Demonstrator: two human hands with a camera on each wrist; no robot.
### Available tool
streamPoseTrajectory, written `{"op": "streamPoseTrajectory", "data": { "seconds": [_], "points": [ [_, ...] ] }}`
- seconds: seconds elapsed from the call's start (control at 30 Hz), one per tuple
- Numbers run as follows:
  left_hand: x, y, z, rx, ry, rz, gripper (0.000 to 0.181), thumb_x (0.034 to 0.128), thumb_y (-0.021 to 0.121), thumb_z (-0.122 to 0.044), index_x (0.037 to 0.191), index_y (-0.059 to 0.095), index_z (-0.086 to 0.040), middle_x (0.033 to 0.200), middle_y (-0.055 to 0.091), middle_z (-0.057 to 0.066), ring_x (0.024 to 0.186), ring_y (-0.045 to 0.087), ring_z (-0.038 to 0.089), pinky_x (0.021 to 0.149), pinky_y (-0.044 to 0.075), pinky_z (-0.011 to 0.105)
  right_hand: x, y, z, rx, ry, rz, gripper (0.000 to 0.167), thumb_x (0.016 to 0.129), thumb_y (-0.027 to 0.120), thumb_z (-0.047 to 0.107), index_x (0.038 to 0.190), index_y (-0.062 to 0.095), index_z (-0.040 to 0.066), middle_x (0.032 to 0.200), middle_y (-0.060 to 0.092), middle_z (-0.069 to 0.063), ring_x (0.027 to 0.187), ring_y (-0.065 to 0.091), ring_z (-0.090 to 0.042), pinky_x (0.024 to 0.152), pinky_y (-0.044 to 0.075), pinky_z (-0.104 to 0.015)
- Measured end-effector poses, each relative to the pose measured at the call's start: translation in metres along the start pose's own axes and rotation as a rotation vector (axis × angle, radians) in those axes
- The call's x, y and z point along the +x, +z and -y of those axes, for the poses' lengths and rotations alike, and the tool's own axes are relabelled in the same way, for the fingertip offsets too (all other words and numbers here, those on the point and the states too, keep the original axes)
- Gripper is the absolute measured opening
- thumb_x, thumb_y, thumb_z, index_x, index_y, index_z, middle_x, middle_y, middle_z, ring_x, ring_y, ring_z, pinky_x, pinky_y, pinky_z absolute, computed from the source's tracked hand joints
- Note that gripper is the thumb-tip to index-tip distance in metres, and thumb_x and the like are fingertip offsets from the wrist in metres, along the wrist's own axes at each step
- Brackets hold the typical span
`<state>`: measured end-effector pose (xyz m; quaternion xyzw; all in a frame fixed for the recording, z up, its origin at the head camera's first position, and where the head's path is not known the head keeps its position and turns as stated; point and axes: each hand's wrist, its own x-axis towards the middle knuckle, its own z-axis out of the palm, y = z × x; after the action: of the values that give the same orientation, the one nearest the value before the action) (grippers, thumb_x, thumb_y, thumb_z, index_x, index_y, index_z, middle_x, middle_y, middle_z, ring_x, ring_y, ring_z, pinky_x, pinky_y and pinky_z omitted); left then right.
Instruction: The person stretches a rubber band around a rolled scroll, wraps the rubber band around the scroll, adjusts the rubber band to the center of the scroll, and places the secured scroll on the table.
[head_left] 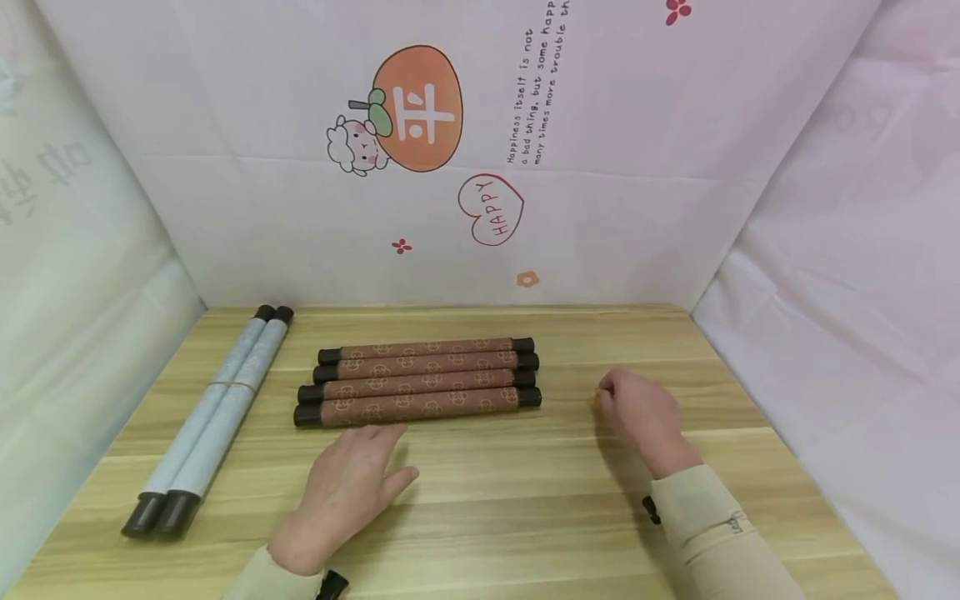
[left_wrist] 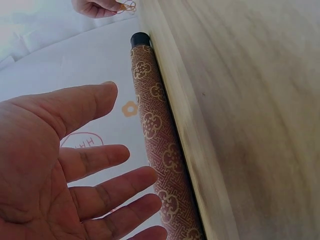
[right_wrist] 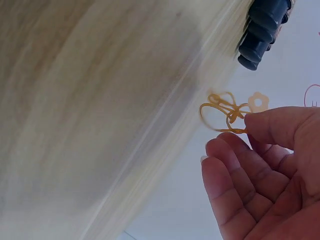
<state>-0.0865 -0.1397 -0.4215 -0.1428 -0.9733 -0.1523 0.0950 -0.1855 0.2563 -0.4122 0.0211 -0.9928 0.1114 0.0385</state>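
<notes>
Several brown scrolls (head_left: 431, 406) with gold flower patterns and black end knobs lie side by side in the middle of the table. My left hand (head_left: 348, 487) is at the near side of the closest scroll, its fingers spread and holding nothing; whether the fingertips touch the scroll I cannot tell. To the right of the scrolls, my right hand (head_left: 641, 417) pinches a small tangle of yellow rubber bands (right_wrist: 230, 112) between thumb and fingers. In the right wrist view the loops stick out past the fingertips, and the scrolls' black knobs (right_wrist: 267, 20) show beyond them.
Two pale blue scrolls (head_left: 225, 408) with black ends lie slanted on the left of the wooden table (head_left: 487, 517), bound together by a thin band (head_left: 232, 384). A white printed cloth (head_left: 262, 208) hangs behind the table, and white sheets stand at both sides.
</notes>
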Motion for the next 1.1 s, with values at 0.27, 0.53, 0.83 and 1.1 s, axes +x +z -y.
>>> {"op": "streamPoseTrajectory", "data": {
  "seconds": [0.27,0.53,0.83,1.1],
  "points": [
    [-0.0018,0.0002,-0.002,-0.016,-0.008,0.016,0.059,0.0883,0.081,-0.041,0.135,0.068,-0.008,0.13,0.071,0.016,0.118,0.067,0.037,0.098,0.055,0.053,-0.0016,-0.0063,-0.0006,0.079,0.025,0.04,0.035,0.103,0.049,0.032,0.12,0.07,0.009,0.116,0.075,-0.014,0.084,0.067,-0.026,0.069,0.055,-0.044],
    [-0.002,0.0018,-0.003,-0.031,-0.026,0.038,0.058,0.089,0.08,-0.042,0.136,0.067,-0.009,0.129,0.071,0.016,0.118,0.067,0.037,0.097,0.055,0.053,-0.0002,-0.0067,-0.0027,0.115,0.022,0.03,0.042,0.107,0.042,0.037,0.12,0.07,0.008,0.102,0.074,-0.011,0.075,0.062,-0.021,0.064,0.05,-0.037],
    [-0.0026,0.0036,-0.0047,-0.047,-0.027,0.042,0.058,0.0888,0.08,-0.041,0.135,0.068,-0.009,0.129,0.071,0.015,0.118,0.067,0.035,0.098,0.055,0.052,-0.0017,-0.0063,-0.0019,0.154,0.026,-0.004,0.039,0.107,0.043,0.035,0.124,0.065,0.007,0.109,0.074,-0.012,0.081,0.065,-0.024,0.07,0.053,-0.044],
    [-0.0006,0.0043,-0.0083,-0.055,-0.023,0.046,0.058,0.0886,0.08,-0.041,0.136,0.068,-0.01,0.13,0.071,0.013,0.119,0.067,0.034,0.1,0.054,0.051,-0.0028,-0.0051,0.0,0.183,0.035,-0.013,0.032,0.105,0.05,0.034,0.12,0.064,0.008,0.109,0.074,-0.011,0.087,0.068,-0.026,0.072,0.053,-0.044]
  ]
}}
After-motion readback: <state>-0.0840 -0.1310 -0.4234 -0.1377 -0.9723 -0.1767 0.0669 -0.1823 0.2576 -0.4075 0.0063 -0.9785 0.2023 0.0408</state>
